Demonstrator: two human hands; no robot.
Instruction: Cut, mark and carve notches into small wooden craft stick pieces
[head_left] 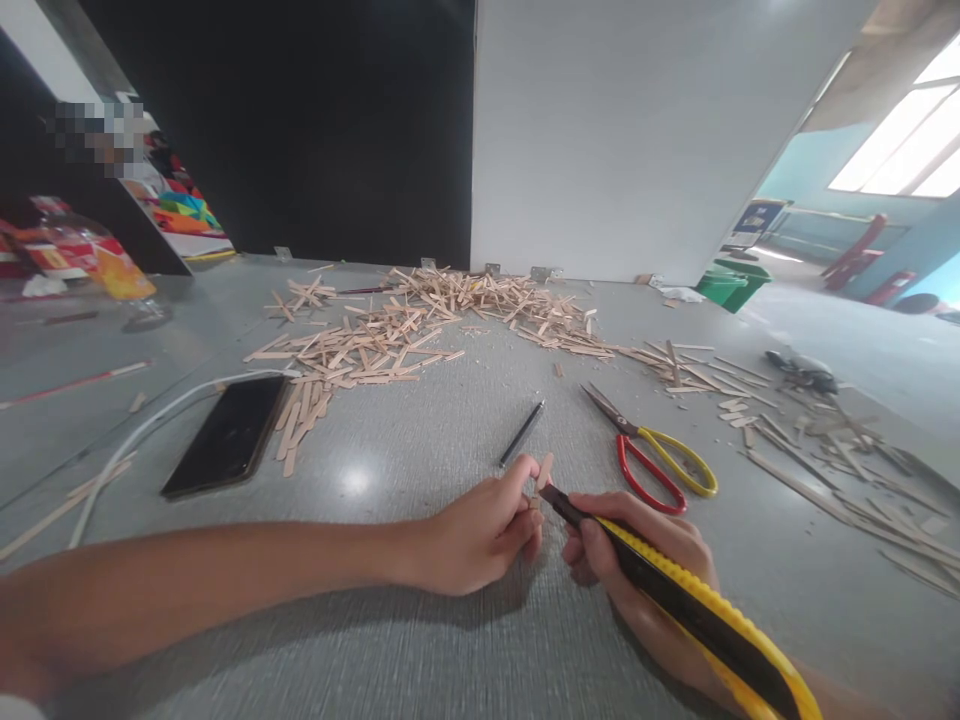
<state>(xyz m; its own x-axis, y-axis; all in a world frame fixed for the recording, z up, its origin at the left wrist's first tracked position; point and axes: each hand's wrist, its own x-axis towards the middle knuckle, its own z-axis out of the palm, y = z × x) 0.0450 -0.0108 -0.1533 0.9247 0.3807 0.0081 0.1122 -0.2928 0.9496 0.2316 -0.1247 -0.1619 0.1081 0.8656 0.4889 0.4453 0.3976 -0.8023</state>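
Observation:
Near the middle of the grey table (405, 630), my left hand (484, 530) pinches a short wooden stick (545, 470) that points up and away. My right hand (645, 560) is wrapped round a yellow and black utility knife (675, 590). The knife's tip touches or nearly touches the stick beside my left fingertips. Just beyond my left hand lies a dark pen (521, 433). Scissors (637, 440) with one red and one yellow handle lie partly open beyond my right hand.
A large pile of wooden sticks (360, 345) spreads across the back. More sticks and scraps (847, 450) lie at the right. A phone (229, 435) with a white cable (135, 440) and a bottle (120, 270) are at the left. Black and white panels stand behind.

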